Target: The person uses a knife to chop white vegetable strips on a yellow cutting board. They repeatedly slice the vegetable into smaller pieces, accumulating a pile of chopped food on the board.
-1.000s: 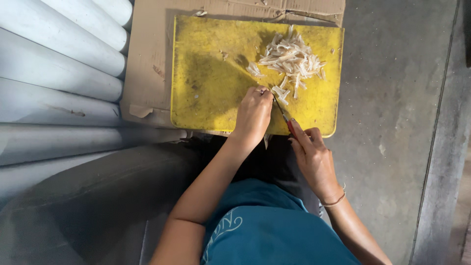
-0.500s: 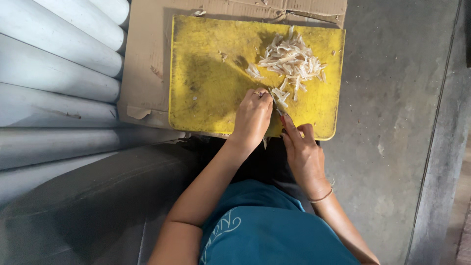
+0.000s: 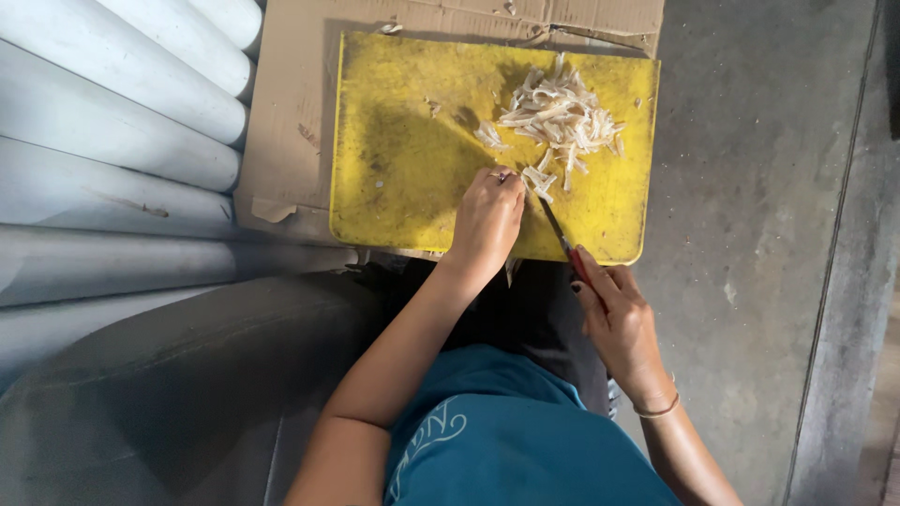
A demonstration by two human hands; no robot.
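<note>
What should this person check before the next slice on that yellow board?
1. Knife gripped firmly by right hand: ok.
2. Left hand pinning the pale strips: ok.
3. Left fingertips clear of the blade: cannot tell, they sit very close.
4. Yellow board lying flat on the cardboard: ok.
5. Cut pile out of the blade's way: ok.

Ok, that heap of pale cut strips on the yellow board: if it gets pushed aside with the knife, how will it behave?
The pale strips lie as a loose tangle of thin slivers, so they would probably scatter, not slide as one. Stray bits already dot the yellow board, so some would likely lag behind. They look light and limp; a few may cling to the knife.
</note>
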